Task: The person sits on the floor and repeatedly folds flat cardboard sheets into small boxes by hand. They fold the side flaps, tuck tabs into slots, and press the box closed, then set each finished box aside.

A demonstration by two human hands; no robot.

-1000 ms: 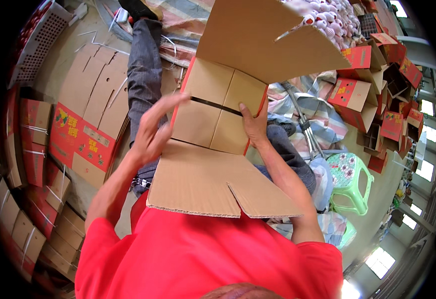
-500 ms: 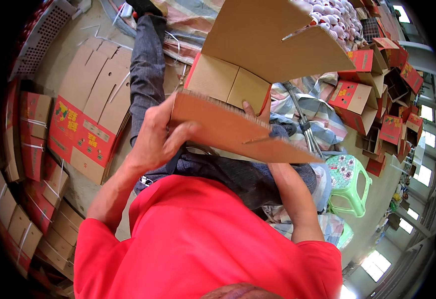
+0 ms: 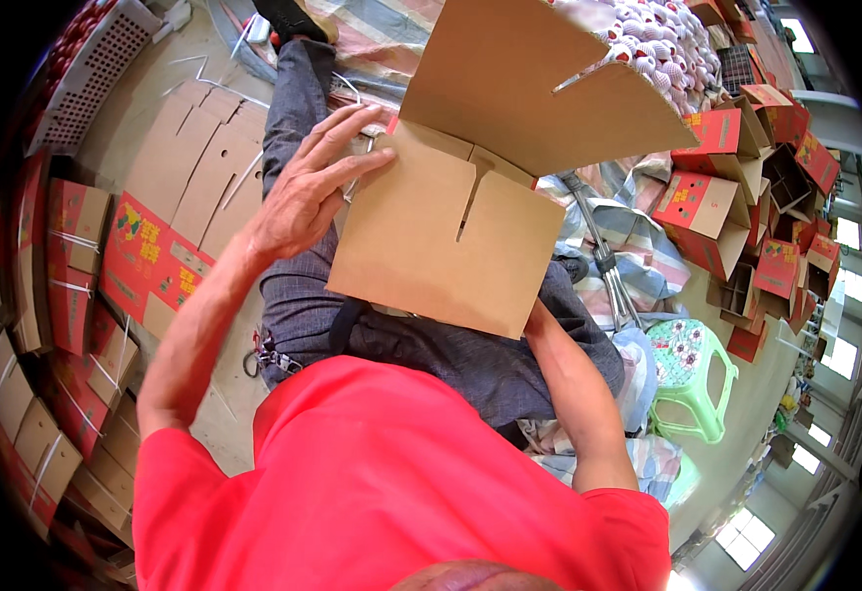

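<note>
While the near slotted flap lies across its opening, the cardboard carton sits between the legs of the dark jeans, its far flap raised. The right forearm reaches under the carton's near edge, so I cannot tell that hand's grip. The left hand has its grip apart, fingertips at the carton's left corner. Right of the carton stands a green plastic stool; left, flattened cartons; beyond, foam-netted fruit.
</note>
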